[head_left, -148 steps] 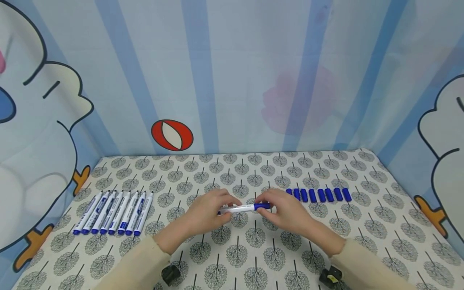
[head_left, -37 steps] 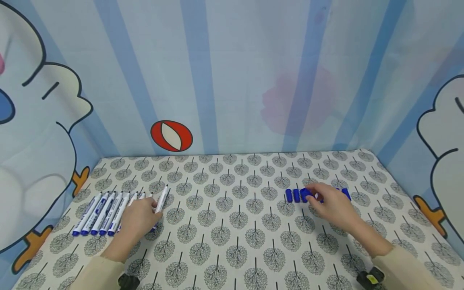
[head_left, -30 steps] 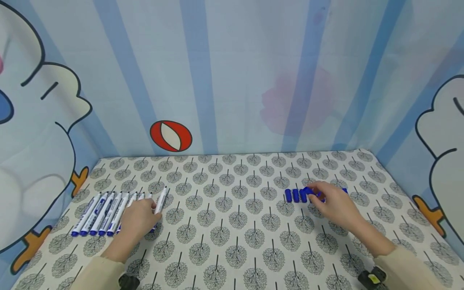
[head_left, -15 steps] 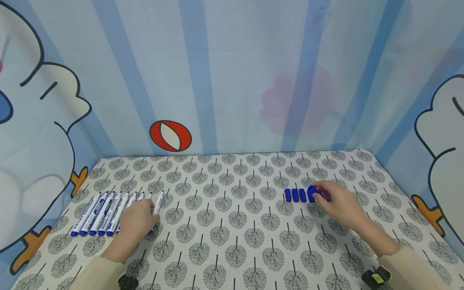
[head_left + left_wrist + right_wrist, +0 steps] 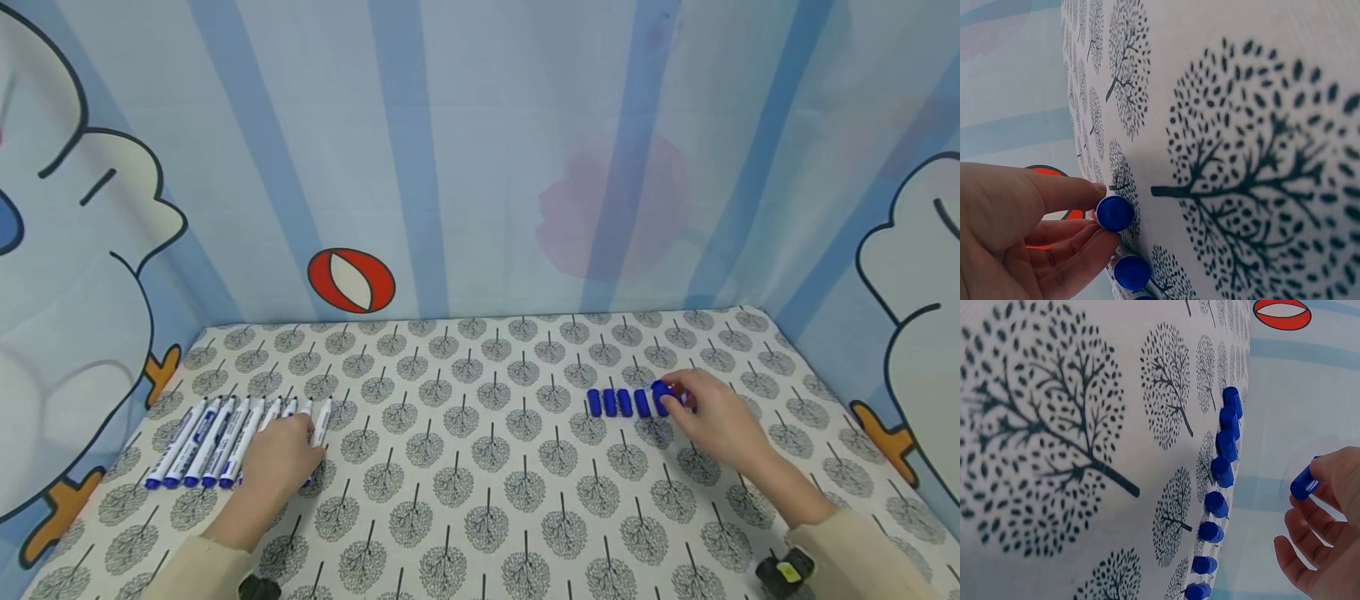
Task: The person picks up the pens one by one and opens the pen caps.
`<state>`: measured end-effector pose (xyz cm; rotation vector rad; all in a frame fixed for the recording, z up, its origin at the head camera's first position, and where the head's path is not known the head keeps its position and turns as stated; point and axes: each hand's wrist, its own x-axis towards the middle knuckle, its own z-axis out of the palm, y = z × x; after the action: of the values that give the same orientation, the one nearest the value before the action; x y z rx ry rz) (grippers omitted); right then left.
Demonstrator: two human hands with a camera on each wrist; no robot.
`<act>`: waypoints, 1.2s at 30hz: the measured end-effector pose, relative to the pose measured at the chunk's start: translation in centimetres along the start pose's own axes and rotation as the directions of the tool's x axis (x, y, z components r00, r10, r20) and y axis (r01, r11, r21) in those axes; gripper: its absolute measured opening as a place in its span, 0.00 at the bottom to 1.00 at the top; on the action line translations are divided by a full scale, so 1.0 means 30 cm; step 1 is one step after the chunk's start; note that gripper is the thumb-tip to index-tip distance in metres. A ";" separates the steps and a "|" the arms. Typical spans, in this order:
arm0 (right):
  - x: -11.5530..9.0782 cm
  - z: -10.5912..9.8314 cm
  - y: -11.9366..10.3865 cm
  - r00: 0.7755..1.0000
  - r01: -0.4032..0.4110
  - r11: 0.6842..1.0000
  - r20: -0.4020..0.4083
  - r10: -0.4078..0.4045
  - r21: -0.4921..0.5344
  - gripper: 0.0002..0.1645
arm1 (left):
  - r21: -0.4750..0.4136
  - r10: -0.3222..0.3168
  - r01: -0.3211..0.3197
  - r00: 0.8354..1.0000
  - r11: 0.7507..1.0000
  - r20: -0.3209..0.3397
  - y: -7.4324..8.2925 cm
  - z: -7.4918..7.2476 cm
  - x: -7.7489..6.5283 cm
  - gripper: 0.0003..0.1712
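Note:
My left hand (image 5: 281, 454) pinches a white uncapped whiteboard marker (image 5: 321, 422) between thumb and fingers, at the right end of a row of similar markers (image 5: 202, 446). In the left wrist view, the held marker's blue end (image 5: 1115, 214) points at the camera, beside the blue end of another marker (image 5: 1132, 272). My right hand (image 5: 716, 417) pinches a blue marker cap (image 5: 1304, 482) between thumb and index finger; its other fingers are loosely bent. That cap is raised over a row of blue caps (image 5: 610, 403), apart from them in the right wrist view. The hand hides the row's right part in the head view.
A white cloth with tree prints (image 5: 480, 500) covers the table. Behind it hangs a blue striped backdrop (image 5: 480, 167) with a printed red ball (image 5: 351, 281). The middle of the cloth lies between the marker row and the cap row.
Both hands held one capped marker at the centre earlier; marker and cap are now apart. Lately my left hand lowered the marker beside the row, while my right hand moved the cap rightward.

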<state>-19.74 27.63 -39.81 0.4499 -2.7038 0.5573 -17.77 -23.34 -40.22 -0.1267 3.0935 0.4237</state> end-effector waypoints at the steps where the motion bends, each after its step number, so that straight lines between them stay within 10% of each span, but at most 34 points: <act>1: -0.001 -0.003 0.002 1.000 -0.010 1.000 0.002 0.010 -0.005 0.16 | -0.002 0.000 0.000 1.000 1.000 -0.004 0.000 0.000 -0.002 0.13; 30: 0.004 -0.065 0.162 0.983 -0.183 0.983 0.028 0.184 -0.020 0.21 | -0.028 -0.010 0.010 1.000 1.000 -0.016 -0.010 -0.006 -0.016 0.12; 36: -0.010 -0.014 0.282 0.968 -0.247 0.969 0.046 0.248 -0.023 0.36 | -0.024 -0.001 0.000 1.000 1.000 -0.024 -0.009 -0.004 -0.015 0.11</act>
<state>-22.47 35.25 -42.28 0.1209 -2.8289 0.5945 -17.31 -23.60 -40.16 -0.1341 3.1124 0.4629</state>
